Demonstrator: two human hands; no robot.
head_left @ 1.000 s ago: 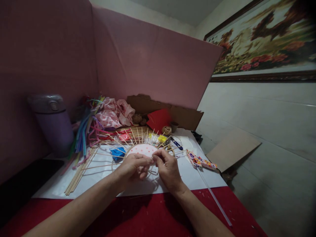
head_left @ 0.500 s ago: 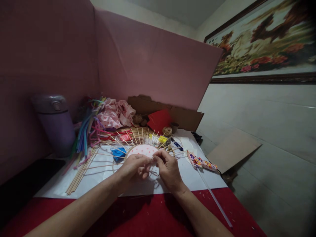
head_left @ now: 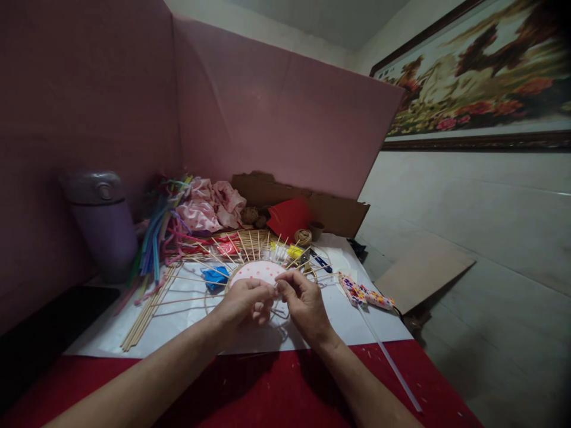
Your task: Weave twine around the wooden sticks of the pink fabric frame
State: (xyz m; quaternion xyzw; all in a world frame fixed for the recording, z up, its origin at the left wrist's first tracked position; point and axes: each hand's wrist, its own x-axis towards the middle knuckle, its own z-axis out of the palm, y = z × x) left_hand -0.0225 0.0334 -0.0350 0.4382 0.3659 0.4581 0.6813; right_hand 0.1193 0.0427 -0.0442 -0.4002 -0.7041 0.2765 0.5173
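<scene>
A round pink dotted disc (head_left: 257,271) lies on white paper (head_left: 187,324), with thin wooden sticks (head_left: 223,246) fanning out from its rim. My left hand (head_left: 243,303) and my right hand (head_left: 303,303) meet at the disc's near edge. Both hands are closed in a pinch on a thin tan reed strand (head_left: 275,288) that runs between the sticks. The near part of the disc is hidden under my fingers.
A purple flask (head_left: 100,220) stands at the left. Coloured straws (head_left: 151,238), pink cloth (head_left: 209,205), red paper (head_left: 288,217), a twine ball (head_left: 303,236) and a cardboard box (head_left: 312,202) lie behind. A flowered strip (head_left: 363,292) and a white rod (head_left: 388,356) lie to the right.
Both hands have stayed at the disc's near edge with only small finger movements. The view has shifted slightly.
</scene>
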